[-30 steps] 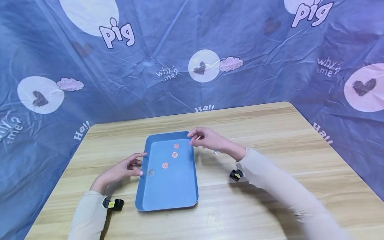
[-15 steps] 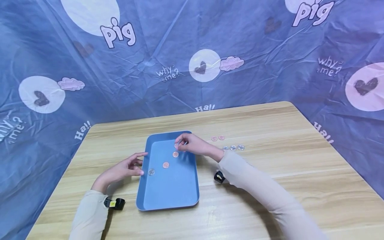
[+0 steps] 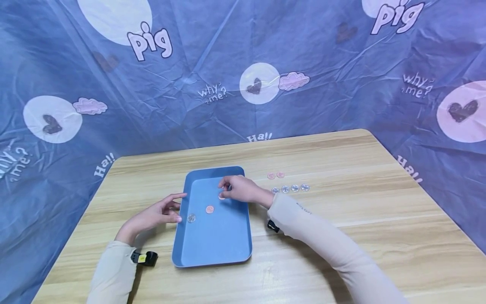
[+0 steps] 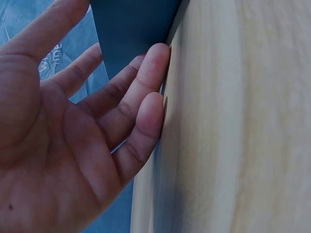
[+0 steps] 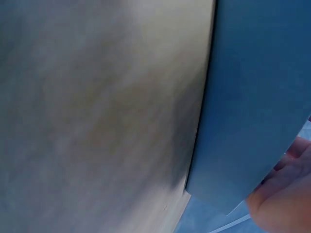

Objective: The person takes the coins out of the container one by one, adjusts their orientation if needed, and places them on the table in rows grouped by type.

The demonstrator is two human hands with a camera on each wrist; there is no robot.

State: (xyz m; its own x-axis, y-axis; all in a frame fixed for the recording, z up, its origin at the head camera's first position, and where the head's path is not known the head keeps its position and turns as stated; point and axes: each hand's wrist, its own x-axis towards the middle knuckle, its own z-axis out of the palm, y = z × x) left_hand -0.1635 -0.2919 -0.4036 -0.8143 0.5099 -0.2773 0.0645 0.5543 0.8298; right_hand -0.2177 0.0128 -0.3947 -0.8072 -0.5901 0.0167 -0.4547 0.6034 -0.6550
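Note:
A blue tray [image 3: 216, 245] lies at the middle of the wooden table [image 3: 341, 236]. Inside it are a copper coin [image 3: 209, 209] and a silver coin [image 3: 191, 218]. A second copper coin [image 3: 221, 196] peeks out under my right hand [image 3: 225, 191]. That hand hovers low over the tray's far part with its fingers curled and tips down; anything between them is hidden. My left hand [image 3: 175, 207] lies relaxed on the table, its fingertips [image 4: 155, 58] against the tray's left rim [image 4: 131, 29]. The right wrist view shows only the tray's edge [image 5: 257, 97] and blurred table.
On the table right of the tray lie two copper coins [image 3: 276, 175] and a row of several silver coins [image 3: 290, 188]. A blue printed cloth [image 3: 243, 63] hangs behind and beside the table. Bare wood stretches to the right and front.
My right hand has moved left from the tray's far right rim to over its inside and come lower, uncovering the coins on the table. The left hand has stayed put.

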